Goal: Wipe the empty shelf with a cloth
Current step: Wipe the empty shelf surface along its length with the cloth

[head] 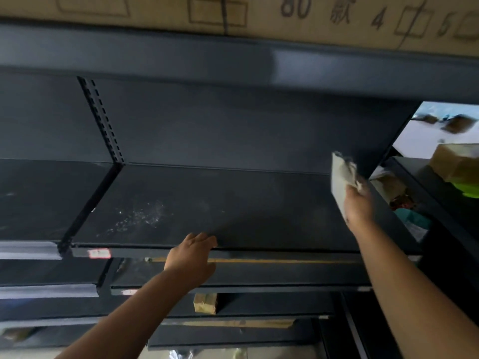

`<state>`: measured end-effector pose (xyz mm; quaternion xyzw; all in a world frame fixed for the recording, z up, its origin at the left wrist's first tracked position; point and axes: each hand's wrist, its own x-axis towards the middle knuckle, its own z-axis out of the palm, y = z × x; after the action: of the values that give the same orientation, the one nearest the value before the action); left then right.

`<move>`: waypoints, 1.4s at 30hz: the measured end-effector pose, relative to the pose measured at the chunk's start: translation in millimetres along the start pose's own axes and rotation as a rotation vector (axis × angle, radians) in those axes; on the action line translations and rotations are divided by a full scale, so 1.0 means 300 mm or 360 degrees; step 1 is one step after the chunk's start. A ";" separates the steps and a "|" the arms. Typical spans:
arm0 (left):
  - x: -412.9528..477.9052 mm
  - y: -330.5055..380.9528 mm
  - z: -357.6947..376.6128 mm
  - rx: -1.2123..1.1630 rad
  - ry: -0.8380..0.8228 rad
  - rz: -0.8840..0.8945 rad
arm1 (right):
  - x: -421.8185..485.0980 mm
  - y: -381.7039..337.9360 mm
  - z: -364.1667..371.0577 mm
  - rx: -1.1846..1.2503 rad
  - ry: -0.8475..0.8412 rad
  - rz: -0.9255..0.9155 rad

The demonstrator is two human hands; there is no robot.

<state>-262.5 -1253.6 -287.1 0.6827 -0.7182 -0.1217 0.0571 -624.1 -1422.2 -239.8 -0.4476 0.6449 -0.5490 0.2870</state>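
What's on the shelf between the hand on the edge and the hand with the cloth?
Nothing: in the head view the dark shelf is bare between the left hand and the right hand holding the cloth.

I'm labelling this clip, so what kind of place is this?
Probably a shop or stockroom: dark metal shelving with a slotted upright, a price tag on the shelf edge, and marked cardboard boxes stacked on top.

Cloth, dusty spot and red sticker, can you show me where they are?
cloth [341,177]: head view, on its flat grey middle.
dusty spot [141,216]: head view, on the white specks.
red sticker [99,253]: head view, on its centre.
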 end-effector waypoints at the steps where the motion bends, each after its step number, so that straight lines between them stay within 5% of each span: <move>1: -0.002 -0.003 0.001 0.0002 0.0001 0.0011 | -0.018 0.042 -0.051 -0.0232 -0.0002 -0.0038; 4: -0.003 -0.011 0.004 -0.0004 0.0001 0.0042 | -0.112 0.142 -0.098 -0.0772 -0.0168 -0.0089; 8: 0.000 -0.035 -0.003 -0.0068 -0.0033 0.0066 | -0.293 0.188 0.054 -0.1387 -0.0412 -0.0505; 15: -0.056 -0.155 -0.016 -0.0302 -0.0122 0.0126 | -0.635 0.031 0.515 -0.1454 -0.0667 -0.0632; 18: -0.087 -0.228 -0.046 -0.0138 0.0048 0.0077 | -0.755 -0.045 0.687 -0.1190 -0.0855 -0.0505; 21: -0.122 -0.300 -0.083 0.0101 0.0184 -0.0081 | -0.828 -0.161 0.813 -0.0253 -0.1018 0.0247; 24: -0.156 -0.364 -0.100 0.0159 0.0196 -0.0198 | -0.822 -0.235 0.845 0.0668 -0.0867 0.0838; 27: -0.172 -0.389 -0.099 0.0131 0.0161 -0.0209 | -0.727 -0.243 0.773 0.0991 -0.0671 0.0953; 31: -0.166 -0.388 -0.107 0.0107 0.0180 -0.0228 | -0.528 -0.254 0.584 0.1111 -0.0450 0.0744; 34: -0.162 -0.395 -0.108 0.0086 0.0170 -0.0221 | -0.394 -0.238 0.412 0.0898 -0.0174 0.0426; 37: -0.162 -0.402 -0.111 0.0031 0.0143 -0.0230 | -0.334 -0.162 0.272 0.0030 -0.0043 -0.0023; 42: -0.171 -0.403 -0.104 -0.0012 0.0115 -0.0193 | -0.381 0.036 0.291 -0.1112 -0.0418 -0.0189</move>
<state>-134.6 -1210.2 -283.2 0.7288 -0.6725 -0.1028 0.0780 -502.1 -1359.6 -284.5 -0.6217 0.7239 -0.2495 0.1650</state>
